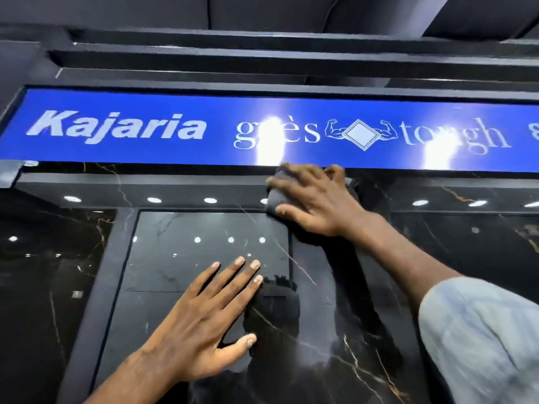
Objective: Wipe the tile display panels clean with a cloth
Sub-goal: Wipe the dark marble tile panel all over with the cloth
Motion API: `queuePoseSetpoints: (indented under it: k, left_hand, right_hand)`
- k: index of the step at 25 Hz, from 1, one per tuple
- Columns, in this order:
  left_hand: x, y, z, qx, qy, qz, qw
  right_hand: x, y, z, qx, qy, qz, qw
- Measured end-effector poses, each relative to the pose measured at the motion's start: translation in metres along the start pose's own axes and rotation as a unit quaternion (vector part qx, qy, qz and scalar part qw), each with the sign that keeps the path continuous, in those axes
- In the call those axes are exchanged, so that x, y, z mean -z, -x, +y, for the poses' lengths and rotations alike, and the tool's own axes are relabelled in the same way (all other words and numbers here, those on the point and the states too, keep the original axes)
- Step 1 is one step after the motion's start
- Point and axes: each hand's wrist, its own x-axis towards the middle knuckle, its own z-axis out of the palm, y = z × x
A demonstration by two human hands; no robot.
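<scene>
- A pale blue-grey sleeve (481,330) fills the lower right corner, nearest the camera, with the bare right forearm rising out of it towards the upper left.
- The left hand (201,319) lies flat on the glossy black tile display panel (180,258). Its fingers are straight and spread, its thumb is stretched out to the right, and it holds nothing.
- The panel is dark marble-look tile with thin white and gold veins, and it stands upright in front of the person. A matte dark frame (96,287) runs up its left side and separates it from another black veined tile further left.
- A dim reflection of the person shows in the polished surface just right of the left fingertips.
- Higher up, the right hand (315,199) presses a dark grey cloth (272,201) against the top band of the tile. Its fingers are spread over the cloth and point left rather than bunching round it.
- The cloth sits under the palm and fingers, showing between them at the left edge. It is just below the lower edge of the sign.
- Small round ceiling lights (154,200) are mirrored in a row along that top band.
- Above it runs a long blue sign (175,147) with white lettering reading "Kajaria", with two bright glare patches on it.
- Furthest off are stepped dark grey ceiling mouldings (262,53).
</scene>
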Motion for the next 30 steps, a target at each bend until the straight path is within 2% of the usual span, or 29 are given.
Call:
queuePoseSetpoints:
  k: [2, 3, 4, 6, 7, 8, 9, 11, 12, 13, 15, 16, 17, 18, 19, 20, 21, 23, 24, 25, 26, 28, 29, 30]
  left_hand:
    - [-0.002, 0.012, -0.009, -0.009, 0.005, 0.013, 1.000]
    - [-0.003, 0.017, -0.011, -0.009, 0.010, 0.021, 1.000]
    - [-0.005, 0.023, -0.014, -0.007, 0.018, 0.027, 0.999]
    - [-0.008, 0.032, -0.014, -0.003, 0.037, 0.042, 0.998]
    - [-0.009, 0.034, -0.012, -0.002, 0.049, 0.052, 0.997]
    - [-0.011, 0.035, -0.010, -0.001, 0.060, 0.061, 0.996]
    - [-0.012, 0.035, -0.008, -0.001, 0.067, 0.070, 0.995]
    - [-0.013, 0.035, -0.006, 0.003, 0.080, 0.076, 0.994]
    - [-0.013, 0.035, -0.008, 0.006, 0.087, 0.074, 0.993]
    - [-0.012, 0.036, -0.009, 0.008, 0.090, 0.069, 0.993]
    - [-0.012, 0.037, -0.009, 0.007, 0.092, 0.061, 0.994]
    - [-0.012, 0.037, -0.008, 0.006, 0.092, 0.060, 0.994]
    - [-0.013, 0.037, -0.007, 0.003, 0.091, 0.061, 0.994]
    - [-0.013, 0.036, -0.007, 0.001, 0.091, 0.063, 0.994]
    - [-0.012, 0.036, -0.007, 0.000, 0.091, 0.064, 0.994]
    - [-0.012, 0.036, -0.008, 0.003, 0.090, 0.063, 0.994]
    - [-0.012, 0.036, -0.009, 0.008, 0.088, 0.060, 0.994]
    - [-0.010, 0.035, -0.008, 0.013, 0.085, 0.052, 0.995]
    - [-0.009, 0.035, -0.007, 0.013, 0.085, 0.049, 0.995]
    - [-0.009, 0.035, -0.007, 0.010, 0.083, 0.046, 0.995]
    - [-0.009, 0.035, -0.007, 0.008, 0.083, 0.043, 0.996]
    - [-0.008, 0.035, -0.007, 0.012, 0.083, 0.044, 0.996]
    - [-0.009, 0.036, -0.007, 0.015, 0.081, 0.044, 0.996]
    - [-0.009, 0.036, -0.007, 0.016, 0.077, 0.042, 0.996]
  right_hand:
    - [0.003, -0.016, 0.008, -0.213, -0.022, 0.001, 0.977]
    - [0.002, -0.019, -0.001, -0.264, -0.015, -0.005, 0.964]
    - [0.000, -0.022, -0.022, -0.239, -0.003, -0.006, 0.971]
    - [-0.005, -0.010, -0.063, -0.044, 0.009, -0.019, 0.999]
    - [-0.005, -0.006, -0.062, 0.030, 0.015, -0.037, 0.999]
    - [-0.001, -0.009, -0.053, 0.036, 0.017, -0.046, 0.998]
    - [0.001, -0.017, -0.039, -0.043, 0.007, -0.041, 0.998]
    - [0.002, -0.028, -0.032, -0.284, -0.005, -0.017, 0.959]
    - [-0.002, -0.033, -0.042, -0.318, 0.011, -0.020, 0.948]
    - [-0.005, -0.037, -0.061, -0.270, 0.029, -0.018, 0.962]
    - [-0.010, -0.029, -0.086, -0.056, 0.037, -0.035, 0.997]
    - [-0.007, -0.029, -0.080, 0.016, 0.038, -0.041, 0.998]
    - [-0.001, -0.035, -0.068, 0.010, 0.036, -0.040, 0.998]
    - [0.001, -0.044, -0.053, -0.074, 0.021, -0.031, 0.997]
    - [0.002, -0.052, -0.047, -0.192, 0.006, -0.021, 0.981]
    - [0.000, -0.060, -0.051, -0.268, 0.001, -0.021, 0.963]
    - [-0.003, -0.067, -0.065, -0.270, 0.003, -0.024, 0.963]
    - [-0.013, -0.068, -0.105, -0.092, 0.012, -0.026, 0.995]
    - [-0.015, -0.065, -0.108, -0.002, 0.020, -0.032, 0.999]
    - [-0.011, -0.069, -0.100, 0.040, 0.022, -0.026, 0.999]
    - [-0.007, -0.075, -0.085, 0.005, 0.020, -0.019, 1.000]
    - [-0.005, -0.084, -0.067, -0.187, -0.010, -0.023, 0.982]
    - [-0.006, -0.083, -0.071, -0.241, -0.018, -0.029, 0.970]
    - [-0.011, -0.081, -0.082, -0.228, -0.009, -0.024, 0.973]
